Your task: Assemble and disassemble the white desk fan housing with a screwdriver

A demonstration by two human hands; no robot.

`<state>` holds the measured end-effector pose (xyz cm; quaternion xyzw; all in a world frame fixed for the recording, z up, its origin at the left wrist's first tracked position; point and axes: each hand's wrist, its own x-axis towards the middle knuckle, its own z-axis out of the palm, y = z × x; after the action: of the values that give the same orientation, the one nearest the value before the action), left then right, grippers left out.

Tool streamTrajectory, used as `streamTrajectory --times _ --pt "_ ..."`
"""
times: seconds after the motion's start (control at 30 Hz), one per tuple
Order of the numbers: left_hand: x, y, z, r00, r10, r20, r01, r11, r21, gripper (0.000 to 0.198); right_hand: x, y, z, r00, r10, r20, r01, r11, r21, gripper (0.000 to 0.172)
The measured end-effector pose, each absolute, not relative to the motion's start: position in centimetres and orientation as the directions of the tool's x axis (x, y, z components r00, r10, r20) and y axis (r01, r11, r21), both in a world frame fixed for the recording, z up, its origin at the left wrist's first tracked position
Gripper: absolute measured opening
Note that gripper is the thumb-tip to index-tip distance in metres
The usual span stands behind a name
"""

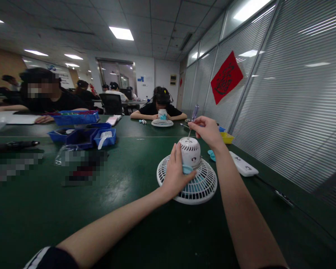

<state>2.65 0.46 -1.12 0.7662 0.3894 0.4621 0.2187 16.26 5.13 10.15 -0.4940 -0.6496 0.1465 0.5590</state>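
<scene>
A small white fan (207, 183) lies face down on the green table, its round grille at the bottom and its motor housing (190, 151) on top. My left hand (175, 175) holds it, fingers along the housing's left side and thumb spread across the front near a light blue part (187, 170). Above it, my right hand (208, 129) is closed on a screwdriver (195, 112) with a clear purplish handle. The screwdriver stands nearly upright, its shaft reaching down to the top of the housing; the exact contact at the tip is too small to make out.
Blue bins (81, 138) with parts stand left, near a clear plastic bag (70, 155) and a dark power tool (14, 145). At right lie a white power strip (243, 164) and a yellow bin (226, 138). Across the table a person sits behind another fan (162, 122).
</scene>
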Motion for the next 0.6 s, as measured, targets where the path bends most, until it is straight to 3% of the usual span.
streamTrajectory --times 0.33,0.6 --pt "2.66 0.53 -1.19 0.256 0.798 0.546 0.352 -0.603 0.716 0.104 15.95 5.01 10.45 0.123 0.838 0.532 0.436 0.436 -0.787 0.009" --pt "2.61 0.5 -1.08 0.272 0.795 0.543 0.379 -0.607 0.699 0.104 16.14 5.41 10.18 0.06 0.838 0.542 0.422 0.471 -0.775 0.013"
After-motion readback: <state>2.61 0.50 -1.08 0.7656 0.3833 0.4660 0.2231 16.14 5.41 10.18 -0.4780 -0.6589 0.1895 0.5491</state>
